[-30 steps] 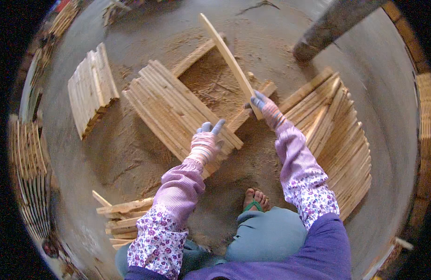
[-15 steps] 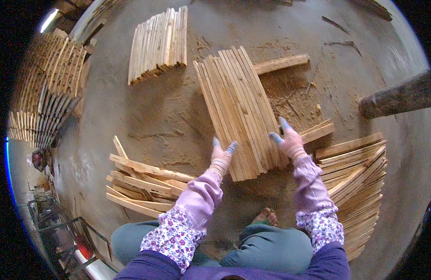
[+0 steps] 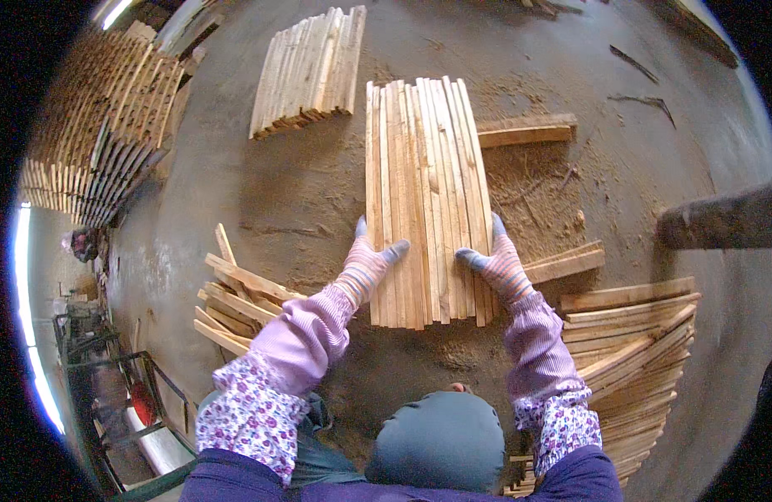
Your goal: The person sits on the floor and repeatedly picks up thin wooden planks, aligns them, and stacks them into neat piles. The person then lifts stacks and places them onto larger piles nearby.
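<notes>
A broad bundle of wooden slats [image 3: 428, 192] lies side by side in front of me, long ends pointing away. My left hand [image 3: 367, 261], in a striped glove with grey fingertips, clasps its left edge near the close end, thumb on top. My right hand [image 3: 496, 263], gloved alike, presses the right edge with its thumb over the outer slats. The other fingers reach down along the sides and are partly hidden. Beneath the bundle, a thicker wooden piece [image 3: 528, 132] sticks out at the far right, and another wooden piece [image 3: 566, 263] lies beyond my right hand.
A second slat bundle [image 3: 309, 71] lies at the far left. Loose slats [image 3: 248, 293] are heaped left of me, and a large slat pile [image 3: 628, 360] sits at my right. Slatted stacks [image 3: 110, 117] rise at the left rim. A dark post [image 3: 720, 216] juts in at right.
The bundle has turned from slanting to nearly straight ahead, its slats more even. My hands have closed in on both its sides. My view has shifted and my knee has moved.
</notes>
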Demonstrator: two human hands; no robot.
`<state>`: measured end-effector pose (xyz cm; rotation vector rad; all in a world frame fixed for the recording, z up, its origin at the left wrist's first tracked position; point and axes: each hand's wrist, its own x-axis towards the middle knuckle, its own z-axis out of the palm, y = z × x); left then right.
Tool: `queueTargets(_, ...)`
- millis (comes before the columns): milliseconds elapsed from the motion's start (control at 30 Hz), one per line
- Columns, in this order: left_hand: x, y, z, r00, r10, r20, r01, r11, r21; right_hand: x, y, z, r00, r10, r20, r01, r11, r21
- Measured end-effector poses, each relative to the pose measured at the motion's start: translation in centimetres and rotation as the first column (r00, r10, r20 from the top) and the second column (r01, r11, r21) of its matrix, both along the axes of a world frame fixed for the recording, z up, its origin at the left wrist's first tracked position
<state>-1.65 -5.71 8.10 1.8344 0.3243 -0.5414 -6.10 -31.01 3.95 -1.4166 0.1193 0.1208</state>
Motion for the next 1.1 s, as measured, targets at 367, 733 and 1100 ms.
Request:
queueTargets(367, 9.1, 11.2, 5.3, 0.952, -0.169, 0.254, 0.134, 0.98, 0.149, 8.0, 9.6, 7.2, 0.983, -0.002, 0.181, 0.015, 0.997, -0.071)
queueTargets(733, 23.1, 31.5, -1.2, 0.962, -0.047, 0.27, 0.085, 0.988, -0.13, 23.8, 30.4, 5.4, 0.995, 0.076, 0.067, -0.06, 0.973, -0.225)
queueTargets(1100, 54.5, 39.8, -4.7, 0.981, -0.177, 0.074, 0.126, 0.885, 0.447, 54.1, 38.0, 3.0, 0.903, 0.071, -0.423, -0.411, 0.428, -0.805)
